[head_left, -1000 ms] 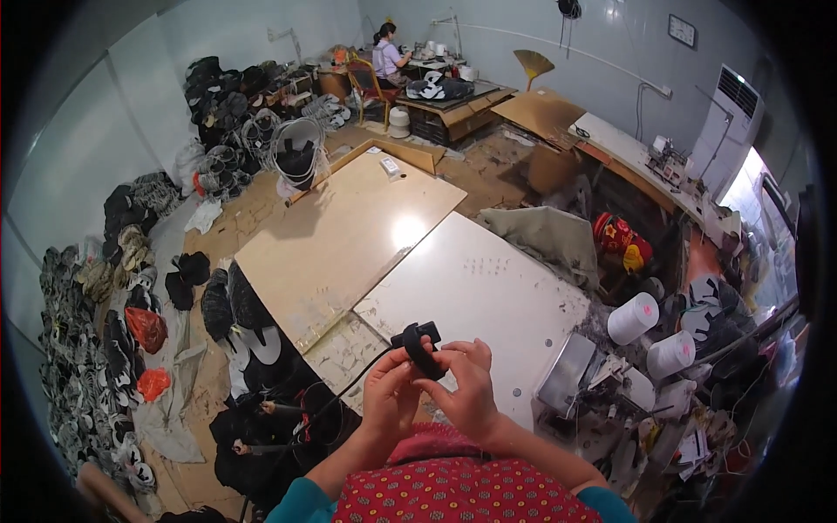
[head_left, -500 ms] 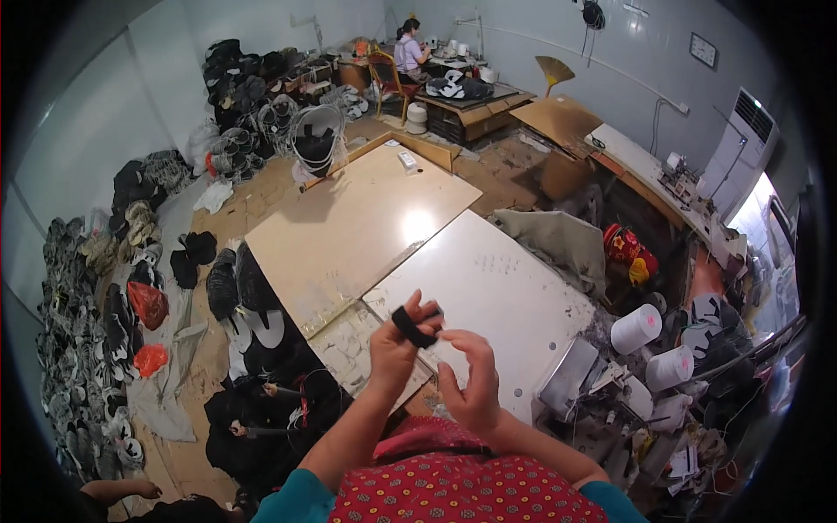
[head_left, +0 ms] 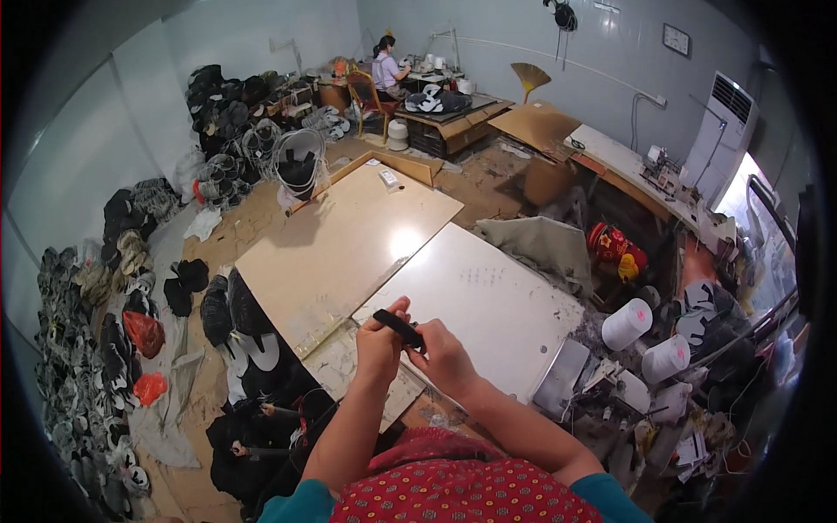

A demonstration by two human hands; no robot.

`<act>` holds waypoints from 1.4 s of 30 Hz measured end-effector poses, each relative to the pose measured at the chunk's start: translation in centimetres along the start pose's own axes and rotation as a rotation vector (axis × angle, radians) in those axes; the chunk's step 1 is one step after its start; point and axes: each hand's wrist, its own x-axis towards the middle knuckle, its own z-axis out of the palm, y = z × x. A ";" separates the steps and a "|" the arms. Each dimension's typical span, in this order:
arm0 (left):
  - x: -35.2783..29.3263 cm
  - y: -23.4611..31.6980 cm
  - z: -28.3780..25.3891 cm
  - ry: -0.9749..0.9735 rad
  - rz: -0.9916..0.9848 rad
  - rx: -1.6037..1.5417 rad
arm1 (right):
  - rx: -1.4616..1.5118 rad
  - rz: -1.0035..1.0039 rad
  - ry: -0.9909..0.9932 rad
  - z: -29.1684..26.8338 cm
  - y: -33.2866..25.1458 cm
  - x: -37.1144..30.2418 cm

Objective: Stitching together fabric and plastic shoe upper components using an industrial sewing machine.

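Observation:
A short, narrow black fabric strap (head_left: 398, 327) stretches between my two hands above the near-left edge of the white tabletop (head_left: 488, 292). My left hand (head_left: 380, 347) is closed on its upper left end, thumb side up. At the lower right end, my right hand (head_left: 445, 357) pinches the strap with fingers bent together. The fingertips of both hands are partly hidden behind the strap and each other.
A tan board (head_left: 340, 231) adjoins the white top. White thread cones (head_left: 627, 324) and a sewing machine (head_left: 632, 390) stand at right. Black fabric pieces (head_left: 253, 453) lie at left, beyond them heaped shoe-like pieces (head_left: 74, 349). A person (head_left: 386, 70) sits working far back.
My right hand has closed from a loose, open curve into a pinch on the strap. The strap now runs straighter between the hands. Another person's arm at lower left has left the view.

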 end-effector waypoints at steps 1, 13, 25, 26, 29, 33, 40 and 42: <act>0.7 -0.8 -0.2 0.044 0.053 -0.025 | -0.015 0.005 0.022 0.7 0.3 -0.3; 7.0 -10.9 -6.2 -0.088 -0.659 0.364 | 0.031 0.356 -0.227 3.8 6.5 -4.7; 10.1 -12.5 -1.6 -0.103 0.016 1.796 | 0.110 0.397 -0.071 0.8 3.7 -3.6; 9.7 -12.1 -0.9 -0.067 0.211 1.943 | 0.137 0.272 -0.003 0.7 3.3 -3.6; 8.0 -10.8 1.1 -0.440 0.660 1.864 | 0.106 0.339 -0.080 -0.4 2.1 -4.2; 6.9 -10.2 4.1 -0.504 0.411 0.898 | 0.118 0.276 -0.068 -2.5 0.0 -4.8; 3.4 -10.5 8.2 -0.346 -0.236 0.420 | 0.124 0.285 0.068 -5.6 -2.2 -6.1; 1.9 -11.1 10.0 -0.537 -0.005 0.869 | 0.176 0.473 0.100 -6.4 -1.8 -5.8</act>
